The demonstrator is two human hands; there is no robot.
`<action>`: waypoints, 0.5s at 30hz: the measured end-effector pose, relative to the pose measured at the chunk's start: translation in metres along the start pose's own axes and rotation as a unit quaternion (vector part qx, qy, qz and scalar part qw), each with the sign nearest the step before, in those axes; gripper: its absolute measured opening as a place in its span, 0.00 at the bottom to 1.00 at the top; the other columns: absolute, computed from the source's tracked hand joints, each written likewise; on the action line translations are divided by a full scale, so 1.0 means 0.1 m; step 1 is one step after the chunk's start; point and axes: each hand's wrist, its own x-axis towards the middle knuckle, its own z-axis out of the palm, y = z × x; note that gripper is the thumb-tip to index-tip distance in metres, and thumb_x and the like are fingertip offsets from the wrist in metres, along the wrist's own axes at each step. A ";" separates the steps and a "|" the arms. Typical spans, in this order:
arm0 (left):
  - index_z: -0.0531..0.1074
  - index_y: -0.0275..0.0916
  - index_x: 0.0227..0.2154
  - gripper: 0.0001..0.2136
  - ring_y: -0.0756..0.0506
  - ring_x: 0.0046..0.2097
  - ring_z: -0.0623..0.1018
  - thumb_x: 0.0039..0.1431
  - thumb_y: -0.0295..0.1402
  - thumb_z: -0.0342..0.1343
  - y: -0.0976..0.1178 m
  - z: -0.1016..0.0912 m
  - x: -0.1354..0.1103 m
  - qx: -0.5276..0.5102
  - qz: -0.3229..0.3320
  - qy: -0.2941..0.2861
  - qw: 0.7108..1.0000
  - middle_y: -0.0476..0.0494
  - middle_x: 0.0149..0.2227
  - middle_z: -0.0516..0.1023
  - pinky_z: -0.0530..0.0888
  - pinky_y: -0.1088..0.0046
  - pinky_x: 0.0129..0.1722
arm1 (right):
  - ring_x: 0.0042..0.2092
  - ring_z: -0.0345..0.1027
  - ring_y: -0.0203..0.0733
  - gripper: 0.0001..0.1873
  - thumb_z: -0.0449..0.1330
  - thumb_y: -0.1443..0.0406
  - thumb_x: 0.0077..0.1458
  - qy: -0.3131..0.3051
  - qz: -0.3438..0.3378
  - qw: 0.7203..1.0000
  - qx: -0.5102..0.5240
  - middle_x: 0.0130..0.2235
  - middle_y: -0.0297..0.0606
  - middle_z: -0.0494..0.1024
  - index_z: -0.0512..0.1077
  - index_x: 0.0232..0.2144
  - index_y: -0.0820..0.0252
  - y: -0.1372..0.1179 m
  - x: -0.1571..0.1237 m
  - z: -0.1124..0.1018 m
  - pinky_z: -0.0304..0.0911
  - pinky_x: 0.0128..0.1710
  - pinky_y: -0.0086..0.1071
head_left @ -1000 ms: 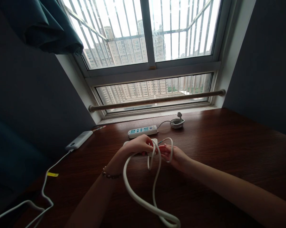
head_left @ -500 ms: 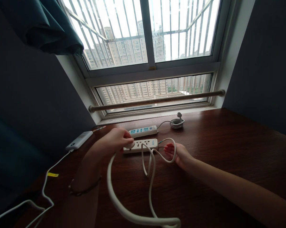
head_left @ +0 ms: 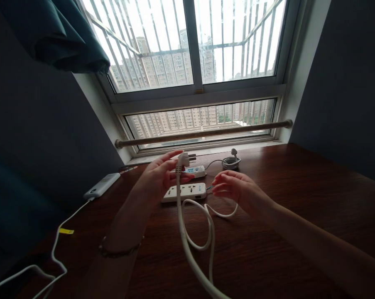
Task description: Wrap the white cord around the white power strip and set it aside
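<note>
Held up in my left hand (head_left: 162,174) is a white plug (head_left: 183,159), its metal prongs pointing right. The thick white cord (head_left: 181,232) hangs from the plug toward me and loops on the tabletop. Below the plug lies a white power strip (head_left: 190,191) with dark socket holes. My right hand (head_left: 234,187) is open beside that strip's right end, fingers slightly curled and nothing visible in them; the cord passes behind it. A second power strip (head_left: 197,170) with blue sockets sits farther back, partly hidden by my left hand.
The second strip's grey cord (head_left: 231,162) is coiled at the back, its plug on top. At the left, a white power bank (head_left: 102,185) has a white cable (head_left: 57,249) with a yellow tag (head_left: 66,231). A rail (head_left: 206,135) crosses before the window, above the brown tabletop (head_left: 299,195).
My left hand has lifted the plug up off the near power strip and turned it so the prongs show. My right hand has come off the cord loop, which has dropped lower.
</note>
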 end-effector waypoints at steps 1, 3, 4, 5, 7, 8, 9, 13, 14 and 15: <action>0.62 0.32 0.50 0.19 0.45 0.28 0.78 0.54 0.25 0.50 -0.06 0.03 0.04 -0.026 0.000 0.003 1.000 0.41 0.33 0.76 0.77 0.69 0.30 | 0.38 0.68 0.44 0.20 0.57 0.56 0.53 -0.093 0.046 0.994 0.014 0.39 0.48 0.70 0.65 0.39 0.69 -0.07 -0.10 0.08 0.62 0.41 0.39; 0.63 0.31 0.48 0.16 0.46 0.30 0.78 0.55 0.24 0.49 -0.15 0.06 0.11 -0.069 0.009 0.017 0.997 0.40 0.34 0.76 0.77 0.70 0.33 | 0.39 0.68 0.45 0.24 0.53 0.53 0.56 -0.266 0.120 0.956 0.034 0.41 0.51 0.70 0.62 0.47 0.66 -0.17 -0.29 0.22 0.63 0.38 0.37; 0.63 0.31 0.47 0.15 0.47 0.31 0.78 0.55 0.24 0.49 -0.19 0.06 0.14 -0.084 0.015 0.025 0.996 0.40 0.34 0.76 0.77 0.70 0.34 | 0.38 0.68 0.42 0.24 0.54 0.55 0.56 -0.307 0.140 0.941 0.018 0.40 0.50 0.70 0.61 0.49 0.65 -0.21 -0.36 0.27 0.63 0.35 0.32; 0.63 0.30 0.45 0.13 0.47 0.31 0.78 0.55 0.24 0.49 -0.22 0.06 0.17 -0.095 0.021 0.034 0.995 0.40 0.34 0.76 0.77 0.71 0.34 | 0.37 0.67 0.40 0.24 0.57 0.57 0.54 -0.312 0.145 0.939 -0.003 0.39 0.47 0.70 0.60 0.50 0.64 -0.23 -0.41 0.30 0.62 0.32 0.28; 0.63 0.30 0.42 0.11 0.48 0.31 0.78 0.56 0.24 0.49 -0.25 0.05 0.21 -0.109 0.028 0.051 0.992 0.41 0.33 0.75 0.77 0.73 0.34 | 0.32 0.65 0.34 0.25 0.63 0.63 0.48 -0.234 0.145 0.960 -0.052 0.36 0.40 0.68 0.62 0.49 0.61 -0.27 -0.47 0.32 0.59 0.25 0.22; 0.63 0.30 0.42 0.10 0.48 0.32 0.78 0.56 0.24 0.49 -0.26 0.05 0.22 -0.113 0.032 0.055 0.992 0.41 0.34 0.76 0.76 0.74 0.35 | 0.28 0.63 0.31 0.25 0.64 0.65 0.46 -0.186 0.147 0.969 -0.072 0.34 0.37 0.67 0.63 0.47 0.61 -0.29 -0.48 0.32 0.57 0.22 0.20; 0.62 0.30 0.42 0.10 0.48 0.33 0.78 0.56 0.24 0.49 -0.26 0.05 0.22 -0.113 0.036 0.058 0.991 0.41 0.34 0.76 0.76 0.74 0.36 | 0.25 0.60 0.28 0.23 0.64 0.65 0.46 -0.155 0.155 0.972 -0.087 0.31 0.35 0.65 0.65 0.45 0.63 -0.31 -0.48 0.31 0.54 0.19 0.18; 0.57 0.32 0.51 0.22 0.43 0.42 0.77 0.53 0.23 0.52 -0.29 0.06 0.20 -0.094 0.036 -0.003 0.995 0.35 0.40 0.76 0.73 0.65 0.45 | 0.19 0.44 0.22 0.14 0.61 0.61 0.51 -0.152 0.120 0.974 -0.114 0.19 0.29 0.53 0.71 0.34 0.70 -0.47 -0.47 0.23 0.41 0.14 0.16; 0.56 0.33 0.53 0.24 0.42 0.44 0.76 0.53 0.24 0.53 -0.30 0.06 0.20 -0.084 0.029 -0.040 0.995 0.34 0.42 0.75 0.71 0.63 0.47 | 0.19 0.42 0.22 0.14 0.60 0.61 0.51 -0.131 0.091 0.981 -0.109 0.18 0.28 0.50 0.71 0.34 0.70 -0.55 -0.47 0.20 0.39 0.14 0.16; 0.54 0.34 0.55 0.26 0.41 0.46 0.75 0.53 0.25 0.53 -0.30 0.05 0.20 -0.066 0.021 -0.083 0.994 0.33 0.44 0.74 0.70 0.60 0.49 | 0.18 0.41 0.22 0.13 0.60 0.61 0.51 -0.091 0.062 0.989 -0.102 0.18 0.28 0.49 0.72 0.34 0.69 -0.63 -0.48 0.15 0.37 0.14 0.16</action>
